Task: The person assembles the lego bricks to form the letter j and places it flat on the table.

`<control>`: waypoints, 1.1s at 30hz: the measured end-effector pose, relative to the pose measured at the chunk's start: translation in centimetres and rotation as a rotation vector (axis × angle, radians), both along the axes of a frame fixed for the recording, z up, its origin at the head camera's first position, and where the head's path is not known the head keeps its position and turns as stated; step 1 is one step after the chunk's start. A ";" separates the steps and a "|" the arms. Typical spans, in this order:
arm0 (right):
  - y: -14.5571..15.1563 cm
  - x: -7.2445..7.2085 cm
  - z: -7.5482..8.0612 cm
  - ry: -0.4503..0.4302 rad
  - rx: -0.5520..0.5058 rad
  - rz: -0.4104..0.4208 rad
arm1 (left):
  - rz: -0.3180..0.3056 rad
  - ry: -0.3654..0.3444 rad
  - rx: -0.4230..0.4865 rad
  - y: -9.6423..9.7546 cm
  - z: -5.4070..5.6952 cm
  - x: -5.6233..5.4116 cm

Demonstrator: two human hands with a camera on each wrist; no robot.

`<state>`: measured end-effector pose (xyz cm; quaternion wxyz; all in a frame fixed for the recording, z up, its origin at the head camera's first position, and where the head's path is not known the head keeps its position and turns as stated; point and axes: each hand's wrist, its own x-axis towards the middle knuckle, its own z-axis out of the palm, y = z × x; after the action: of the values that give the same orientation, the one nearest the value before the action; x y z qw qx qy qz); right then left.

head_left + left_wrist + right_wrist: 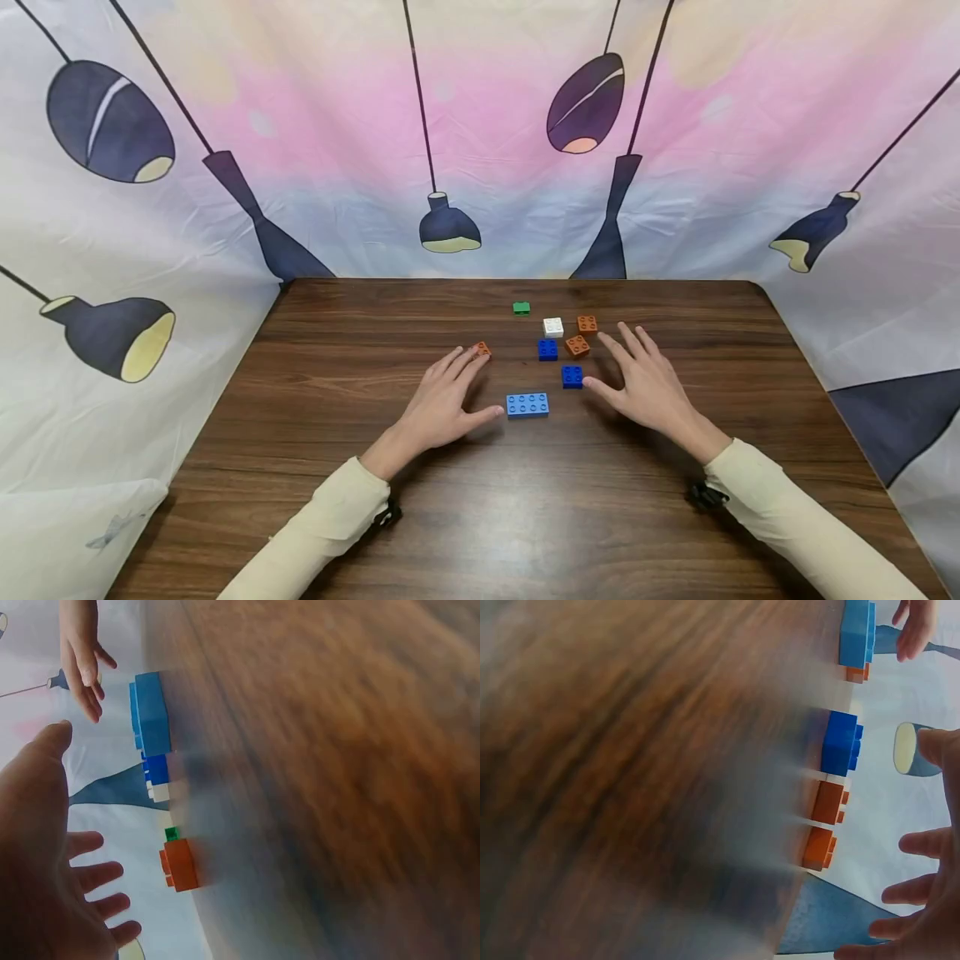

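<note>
Both hands hover over the table with fingers spread, holding nothing. My left hand [444, 400] is beside the long light blue brick [527, 406], its thumb tip near the brick's left end. Its fingertips overlap a small orange brick [483, 349] in the head view; the left wrist view shows that orange brick [180, 865] apart from the fingers. My right hand [647, 385] has its thumb close to a dark blue brick [572, 377]. Its fingers reach toward two orange bricks [577, 346]. Another dark blue brick [547, 350] and a white brick [552, 327] lie between the hands.
A green brick [521, 308] lies farthest back on the brown wooden table [495, 533]. Cloth [495, 125] printed with hanging lamps rises behind the table and along both its sides.
</note>
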<state>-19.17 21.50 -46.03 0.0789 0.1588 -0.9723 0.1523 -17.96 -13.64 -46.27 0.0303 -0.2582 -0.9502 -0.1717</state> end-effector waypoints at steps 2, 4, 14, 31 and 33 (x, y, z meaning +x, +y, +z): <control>0.0 0.0 -0.1 -0.012 -0.004 0.004 | -0.027 -0.002 0.018 0.2 -0.1 0.0; -0.1 -0.1 -0.2 -0.025 -0.008 0.004 | -0.051 -0.013 0.033 0.4 -0.2 0.0; -0.8 -0.3 -0.7 -0.045 -0.035 0.039 | -0.115 -0.115 0.079 1.8 -0.4 0.0; -2.1 -0.6 -1.1 -0.110 -0.097 0.098 | -0.157 -0.278 0.123 3.2 -1.0 -0.4; -2.2 -0.8 -1.1 -0.099 -0.095 0.105 | -0.163 -0.281 0.128 3.4 -1.0 -0.4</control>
<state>-19.95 19.33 -47.16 0.0300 0.1981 -0.9569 0.2101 -18.37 -10.24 -47.28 -0.1007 -0.3055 -0.9081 -0.2680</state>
